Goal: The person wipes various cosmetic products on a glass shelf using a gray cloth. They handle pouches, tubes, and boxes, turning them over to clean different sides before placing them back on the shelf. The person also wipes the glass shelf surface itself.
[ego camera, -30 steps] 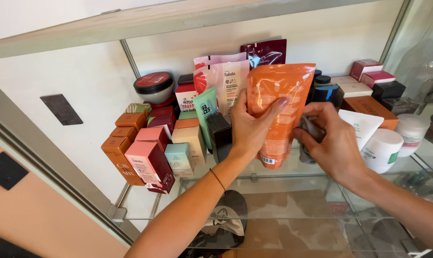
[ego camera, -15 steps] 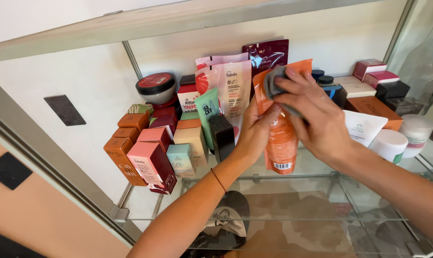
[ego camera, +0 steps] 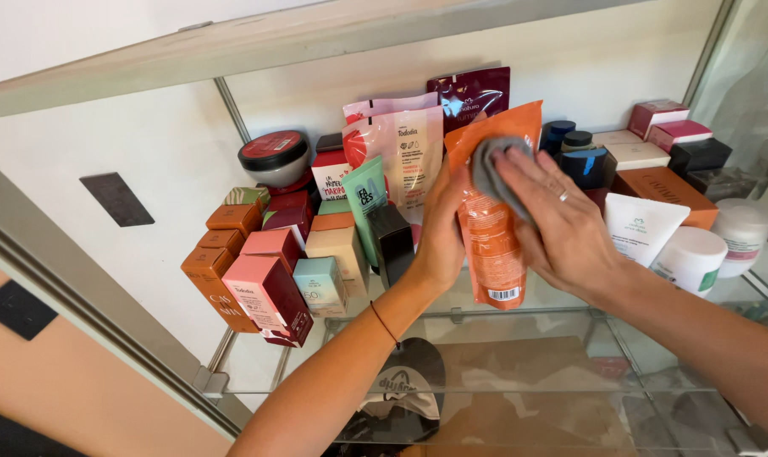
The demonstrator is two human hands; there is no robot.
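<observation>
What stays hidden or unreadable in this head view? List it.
- Orange pouch: much of its front is covered by the right hand and the grey cloth.
- Left hand: its fingers go behind the pouch, grip unseen.
- Dark red pouch: lower part hidden by the pouches in front.
- White jar: cut off near the right edge.

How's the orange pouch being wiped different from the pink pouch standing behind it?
The orange pouch is held upright by the left hand while the right hand presses a grey cloth on it; the pink pouch stands untouched on the glass shelf. Orange sits nearer; pink stands farther back. Both are flat, printed, upright pouches.
</observation>
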